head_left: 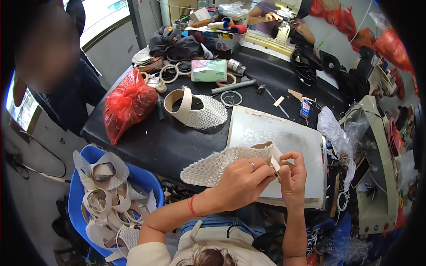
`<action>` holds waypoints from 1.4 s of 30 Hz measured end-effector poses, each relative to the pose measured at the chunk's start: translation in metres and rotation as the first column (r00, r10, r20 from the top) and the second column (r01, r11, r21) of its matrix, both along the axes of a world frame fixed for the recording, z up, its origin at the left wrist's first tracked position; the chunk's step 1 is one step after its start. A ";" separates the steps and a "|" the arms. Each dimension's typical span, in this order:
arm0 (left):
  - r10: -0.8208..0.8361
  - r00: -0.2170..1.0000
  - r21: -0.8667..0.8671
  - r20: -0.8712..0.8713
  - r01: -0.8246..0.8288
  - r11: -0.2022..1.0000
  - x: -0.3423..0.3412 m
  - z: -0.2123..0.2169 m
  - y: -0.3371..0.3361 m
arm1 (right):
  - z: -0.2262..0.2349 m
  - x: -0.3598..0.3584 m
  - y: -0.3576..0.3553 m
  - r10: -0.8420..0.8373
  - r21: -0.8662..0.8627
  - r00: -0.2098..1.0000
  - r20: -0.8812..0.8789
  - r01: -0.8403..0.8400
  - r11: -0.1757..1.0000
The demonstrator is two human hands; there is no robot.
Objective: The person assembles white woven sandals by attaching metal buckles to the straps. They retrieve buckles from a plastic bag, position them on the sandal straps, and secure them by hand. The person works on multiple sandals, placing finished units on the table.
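The head view looks down on a black work table [186, 142] crowded with shoe parts. The left hand [242, 181], a ring on one finger and a red band at the wrist, wraps over the rear part of a cream woven shoe upper [217, 165], its fingers curled shut on the material. The right hand [293, 173] meets it from the other side, thumb and fingertips pinched tight on the upper's pale strap end, so both hands hold the same piece. The upper lies low over the near edge of a flat grey-white cutting board [284, 133], its pointed toe aimed to the person's left.

Farther back on the table sits a second woven cream upper with a wide beige band [195, 108], well apart from the hands. A knotted red plastic bag [126, 104] rests near the table's left edge. Below it, a blue plastic tub [148, 179] holds a heap of more cream uppers. A mint-green packet [208, 70] lies toward the far side, among loose rings and tools
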State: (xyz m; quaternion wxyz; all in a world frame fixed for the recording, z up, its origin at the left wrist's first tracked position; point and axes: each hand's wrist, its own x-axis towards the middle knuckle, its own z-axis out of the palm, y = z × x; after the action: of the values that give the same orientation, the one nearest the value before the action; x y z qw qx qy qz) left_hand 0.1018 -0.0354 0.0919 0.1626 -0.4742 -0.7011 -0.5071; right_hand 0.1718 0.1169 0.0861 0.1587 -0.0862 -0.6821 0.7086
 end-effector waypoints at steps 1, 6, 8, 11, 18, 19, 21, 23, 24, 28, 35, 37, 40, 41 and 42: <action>0.013 1.000 -0.004 0.012 -0.013 1.000 -0.002 0.003 -0.005 | -0.002 -0.004 -0.003 -0.011 0.004 0.999 -0.052 0.011 1.000; 0.149 0.923 0.266 0.354 -0.252 0.931 -0.022 0.013 -0.028 | 0.025 -0.025 -0.049 -0.086 0.537 0.984 -0.155 0.157 0.829; 0.077 0.919 0.410 0.386 -0.246 0.878 -0.023 0.013 -0.033 | 0.023 -0.035 -0.061 0.073 0.478 0.996 -0.057 -0.038 0.877; 0.197 0.959 0.569 0.206 -0.281 0.773 -0.027 0.011 -0.049 | 0.030 -0.069 -0.081 0.185 0.617 0.920 -0.346 0.074 0.784; 0.963 0.243 -0.038 0.117 -0.968 0.249 -0.033 -0.087 -0.227 | 0.077 -0.218 -0.139 0.375 0.953 0.892 0.252 -0.160 -0.259; 0.980 0.165 -0.160 0.112 -0.970 0.181 -0.035 -0.116 -0.260 | 0.056 -0.244 -0.144 0.297 0.907 0.895 0.334 -0.219 -0.359; 0.997 0.037 -0.505 -0.064 -0.863 0.000 -0.029 -0.188 -0.323 | 0.013 -0.274 -0.156 0.325 0.910 0.868 0.374 -0.277 -0.307; 0.965 0.087 -0.630 -0.247 -0.771 -0.092 -0.035 -0.216 -0.351 | -0.033 -0.291 -0.144 0.472 0.988 0.869 0.150 -0.112 -0.109; 0.938 0.123 -0.694 -0.325 -0.705 -0.148 -0.033 -0.234 -0.361 | -0.046 -0.284 -0.143 0.523 1.000 0.852 -0.018 0.028 -0.012; 0.879 0.154 -0.671 -0.451 -0.708 -0.220 -0.031 -0.270 -0.403 | -0.035 -0.231 -0.133 0.519 0.964 0.834 -0.185 0.052 0.259; 0.972 0.126 -0.099 -0.198 -0.989 0.108 -0.022 -0.109 -0.369 | -0.031 -0.155 -0.077 0.381 0.857 0.913 -0.144 -0.077 0.510; 0.978 0.119 0.014 -0.174 -0.992 0.123 -0.025 -0.068 -0.355 | -0.026 -0.139 -0.084 0.430 0.832 0.898 -0.098 -0.163 0.531; 0.919 0.371 -0.356 -0.131 -0.883 0.305 -0.026 -0.053 -0.360 | -0.026 -0.114 -0.087 0.461 0.787 0.880 -0.115 -0.203 0.583; 0.884 0.411 -0.529 -0.224 -0.813 0.244 -0.024 -0.084 -0.375 | -0.026 -0.104 -0.084 0.456 0.779 0.883 -0.110 -0.208 0.591; 0.874 0.451 -0.790 -0.182 -0.596 0.143 -0.018 -0.110 -0.387 | -0.027 -0.095 -0.081 0.456 0.768 0.883 -0.108 -0.217 0.602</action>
State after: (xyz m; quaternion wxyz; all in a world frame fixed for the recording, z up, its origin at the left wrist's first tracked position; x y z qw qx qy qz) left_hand 0.0842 -0.4228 -0.0186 0.0566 0.0124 -0.9957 -0.0728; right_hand 0.0770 0.0355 0.0594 0.1407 0.2231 -0.8806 0.3936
